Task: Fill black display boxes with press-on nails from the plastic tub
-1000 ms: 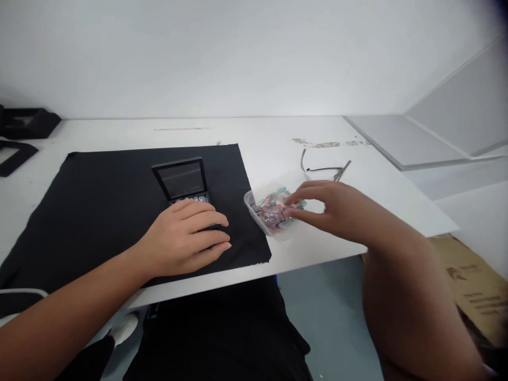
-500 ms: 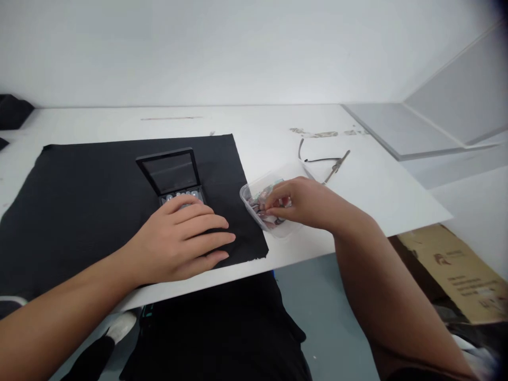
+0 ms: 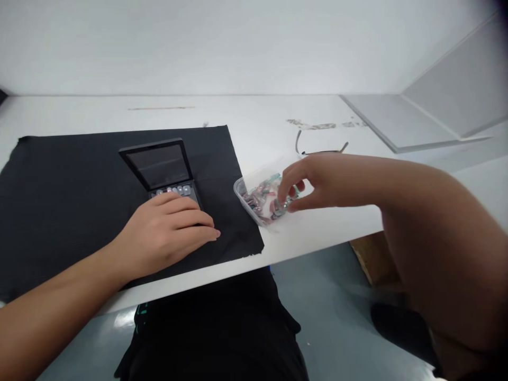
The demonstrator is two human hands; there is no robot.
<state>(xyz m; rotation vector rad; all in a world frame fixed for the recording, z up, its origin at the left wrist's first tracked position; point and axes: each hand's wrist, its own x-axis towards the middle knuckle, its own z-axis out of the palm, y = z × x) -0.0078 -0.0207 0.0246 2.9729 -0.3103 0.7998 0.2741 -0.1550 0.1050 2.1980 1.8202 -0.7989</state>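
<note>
My left hand (image 3: 166, 233) lies flat, fingers out, on the lower half of a small black hinged case (image 3: 159, 166) whose lid stands open on a black cloth (image 3: 63, 190). A row of small round pieces (image 3: 174, 190) shows in the case just beyond my fingertips. My right hand (image 3: 317, 182) reaches into a clear plastic tub (image 3: 248, 193) of small coloured pieces (image 3: 262, 196) at the cloth's right edge. Its thumb and fingers are pinched together over the pieces; what they grip is too small to name.
The white table (image 3: 257, 121) ends in a near edge just below the tub. A thin dark wire-like item (image 3: 313, 151) lies behind my right hand. Grey panels (image 3: 400, 124) lean at the far right. A brown carton (image 3: 371, 259) sits on the floor under the table.
The view has shifted, so everything sits lower left. My right hand has lifted a little within the tub, and its arm now fills the right side. The left hand stays on the case.
</note>
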